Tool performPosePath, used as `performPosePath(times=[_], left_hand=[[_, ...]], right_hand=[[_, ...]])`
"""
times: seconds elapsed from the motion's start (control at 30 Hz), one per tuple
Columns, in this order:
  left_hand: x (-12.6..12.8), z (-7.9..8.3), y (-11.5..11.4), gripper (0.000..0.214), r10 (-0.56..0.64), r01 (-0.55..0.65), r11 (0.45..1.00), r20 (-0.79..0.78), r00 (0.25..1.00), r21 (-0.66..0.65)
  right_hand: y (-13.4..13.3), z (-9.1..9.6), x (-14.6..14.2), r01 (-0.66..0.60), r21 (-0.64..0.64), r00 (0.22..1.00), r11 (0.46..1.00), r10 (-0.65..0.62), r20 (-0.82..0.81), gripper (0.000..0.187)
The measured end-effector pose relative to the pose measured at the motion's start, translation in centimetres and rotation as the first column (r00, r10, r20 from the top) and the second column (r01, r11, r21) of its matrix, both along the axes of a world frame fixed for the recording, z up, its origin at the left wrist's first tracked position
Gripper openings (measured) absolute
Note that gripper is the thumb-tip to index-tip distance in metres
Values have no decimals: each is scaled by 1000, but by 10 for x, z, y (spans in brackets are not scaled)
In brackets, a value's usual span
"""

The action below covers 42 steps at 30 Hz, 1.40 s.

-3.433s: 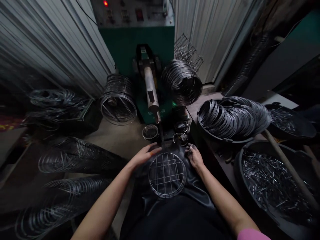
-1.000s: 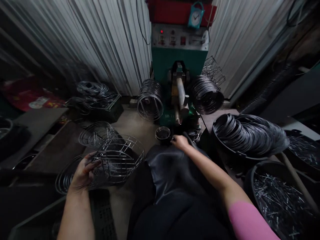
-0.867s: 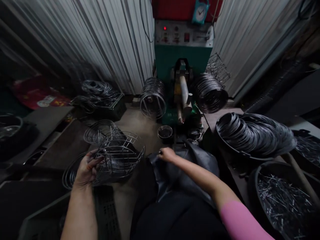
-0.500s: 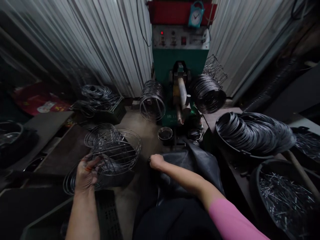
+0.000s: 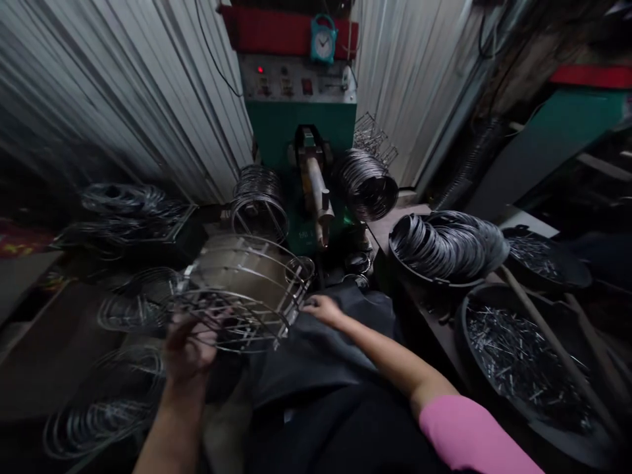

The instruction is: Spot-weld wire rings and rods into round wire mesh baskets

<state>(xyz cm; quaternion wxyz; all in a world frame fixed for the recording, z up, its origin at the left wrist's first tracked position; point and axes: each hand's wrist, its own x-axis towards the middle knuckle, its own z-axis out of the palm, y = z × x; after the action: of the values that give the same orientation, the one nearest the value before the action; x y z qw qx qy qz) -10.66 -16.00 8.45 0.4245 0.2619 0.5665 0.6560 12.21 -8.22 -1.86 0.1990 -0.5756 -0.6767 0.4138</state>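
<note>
My left hand (image 5: 195, 345) is closed on the near left side of a round wire basket (image 5: 241, 253), an open cage of metal rods and rings held tilted above the floor. Blur and the wires partly cover its fingers. Just beyond the basket's right edge is my right hand (image 5: 323, 309), its fingers pinched together. Whether it touches the basket or holds something small, I cannot tell. A dark apron (image 5: 340, 342) covers my lap beneath that hand. Ahead stands a green machine (image 5: 276, 125) resembling a spot welder, with a pale metal arm (image 5: 316, 184) pointing down toward me.
Coiled wire rings (image 5: 259, 197) flank the machine, with another bundle (image 5: 368, 184) on its right. At right, a pan (image 5: 444, 280) carries many rings, and a tub (image 5: 461, 329) contains short metal rods. More wire rings (image 5: 99, 421) lie at lower left. A blue clock (image 5: 323, 41) hangs above.
My left hand has lifted the wire basket and brought it rightward, close to my right hand. The camera view has turned to the right.
</note>
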Motion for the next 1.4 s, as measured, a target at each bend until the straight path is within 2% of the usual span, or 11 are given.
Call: performPosePath(times=[0.07,0.2,0.33,0.53,0.67,0.77,0.93,1.03,1.13,1.2,1.4], left_hand=[[28,-23,1,58,-110,107,994,118,987,37],[63,-63,1,50,-256,248,967,300,919,68],[69,-77,8,32,-204,190,979,369,907,74],[48,-75,7,21,-112,58,989,447,888,133],[26,-80,-1,27,-67,6,989,418,906,147],[17,-78,-2,28,-18,-36,991,390,921,131],[32,-61,6,44,-15,4,988,70,997,156],[51,-44,7,61,-115,165,974,-294,949,152],[65,-28,5,64,-179,334,934,-638,749,130],[66,-21,7,63,-174,379,918,-736,655,120],[39,-19,23,67,-22,189,967,-682,731,172]], right_hand=[[3,1,67,201,45,976,978,-204,75,14],[-3,-1,183,541,76,790,838,-536,297,27],[-10,-16,224,615,23,730,788,-580,362,17],[-8,-11,234,700,142,656,700,-708,262,19],[-18,-5,245,779,59,605,624,-773,191,11],[-27,-5,232,784,-46,621,619,-783,31,18],[-41,5,177,543,-351,672,763,-645,-364,9],[-50,11,155,370,-458,624,808,-581,-522,9],[-56,8,151,247,-557,539,793,-590,-601,11],[-53,1,150,189,-629,500,754,-625,-600,12],[-16,-24,118,111,-703,503,703,-650,-570,13]])
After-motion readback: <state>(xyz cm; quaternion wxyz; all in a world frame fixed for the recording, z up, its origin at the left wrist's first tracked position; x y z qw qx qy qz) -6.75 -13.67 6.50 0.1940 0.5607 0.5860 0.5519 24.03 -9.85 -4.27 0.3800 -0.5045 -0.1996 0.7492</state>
